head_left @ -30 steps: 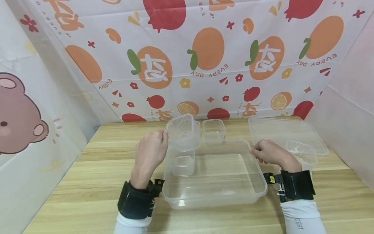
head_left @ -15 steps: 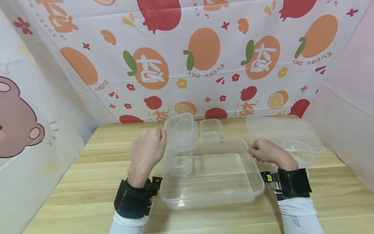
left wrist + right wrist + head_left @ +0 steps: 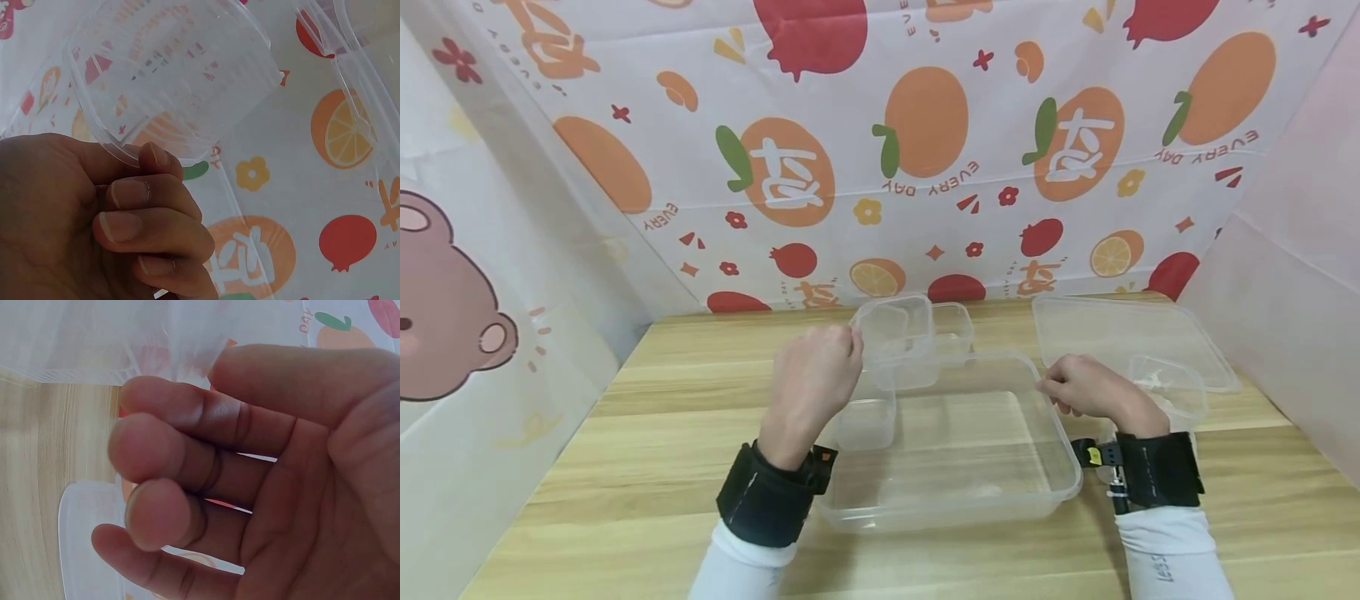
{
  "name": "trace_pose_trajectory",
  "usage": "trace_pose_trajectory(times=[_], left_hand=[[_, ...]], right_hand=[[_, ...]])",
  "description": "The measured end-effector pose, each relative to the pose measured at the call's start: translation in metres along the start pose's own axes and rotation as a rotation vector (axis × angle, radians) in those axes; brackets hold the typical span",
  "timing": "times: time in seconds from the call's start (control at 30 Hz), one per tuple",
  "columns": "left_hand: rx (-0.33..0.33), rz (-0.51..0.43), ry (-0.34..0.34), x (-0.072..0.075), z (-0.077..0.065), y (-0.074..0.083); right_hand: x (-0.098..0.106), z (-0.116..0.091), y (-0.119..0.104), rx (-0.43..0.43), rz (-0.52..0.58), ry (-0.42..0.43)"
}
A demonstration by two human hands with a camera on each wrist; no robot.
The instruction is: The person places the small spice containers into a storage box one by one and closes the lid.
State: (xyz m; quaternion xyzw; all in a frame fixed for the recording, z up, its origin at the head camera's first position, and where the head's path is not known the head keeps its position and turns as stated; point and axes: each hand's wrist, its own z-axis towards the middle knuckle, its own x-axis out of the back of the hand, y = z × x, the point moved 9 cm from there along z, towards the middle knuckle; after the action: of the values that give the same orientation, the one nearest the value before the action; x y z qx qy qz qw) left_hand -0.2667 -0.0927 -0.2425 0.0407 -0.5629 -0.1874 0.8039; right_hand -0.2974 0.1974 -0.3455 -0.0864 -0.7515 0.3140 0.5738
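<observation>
Large container: a wide clear container (image 3: 962, 497) is found upright on the desk (image 3: 625, 433), between both hands.
Seated small container: one small container (image 3: 867, 425) is noted inside it, at the left; contact with the left wall cannot be told.
Held small container: a second one (image 3: 891, 325) is held tilted near the large container's rear rim; its clearance above the rim cannot be judged.
Left hand: the left hand (image 3: 816, 375) is closed to a pinch, the held container's rim being gripped by thumb and index; the other fingers (image 3: 156, 231) are curled loosely.
Right hand: the large container's right rim is pinched by the right hand (image 3: 1090, 390), apparently as a steadying hold.
Work state: filling is judged to be at an early stage; one piece is placed, one is in hand and not yet set down, and much of the floor is left uncovered.
Pieces outside: a rear small container (image 3: 953, 329) is seen behind the large one; a right-side small container (image 3: 1168, 385) is seen overlapping the flat lid (image 3: 1097, 329).
Obstructions: the rear-left corner is partly masked by the left hand and held container; edges are hard to read through clear plastic.
Backdrop: a fruit-printed cloth (image 3: 925, 125) is hung behind.
</observation>
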Motion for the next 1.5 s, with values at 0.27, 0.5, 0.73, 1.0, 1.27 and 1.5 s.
trace_pose_trajectory(times=[0.27,0.5,0.73,1.0,1.27,1.5], left_hand=[[-0.042,0.004,-0.01,-0.007,0.001,0.016],[-0.037,0.0,-0.006,-0.01,0.003,0.024],[-0.089,0.05,0.029,-0.014,0.004,0.031],[-0.128,0.077,0.059,-0.024,0.003,0.038],[-0.125,0.107,0.052,-0.034,0.001,0.038],[-0.122,0.145,-0.001,-0.042,0.004,0.036]], right_hand=[[0.003,-0.001,0.001,0.006,-0.008,0.005],[0.007,-0.001,-0.004,0.043,-0.021,0.018],[0.008,-0.001,-0.003,0.046,-0.014,0.017],[0.005,-0.003,-0.001,0.045,0.002,0.012],[0.0,-0.001,0.001,0.024,0.031,0.007],[0.0,0.0,-0.001,0.017,0.026,0.007]])
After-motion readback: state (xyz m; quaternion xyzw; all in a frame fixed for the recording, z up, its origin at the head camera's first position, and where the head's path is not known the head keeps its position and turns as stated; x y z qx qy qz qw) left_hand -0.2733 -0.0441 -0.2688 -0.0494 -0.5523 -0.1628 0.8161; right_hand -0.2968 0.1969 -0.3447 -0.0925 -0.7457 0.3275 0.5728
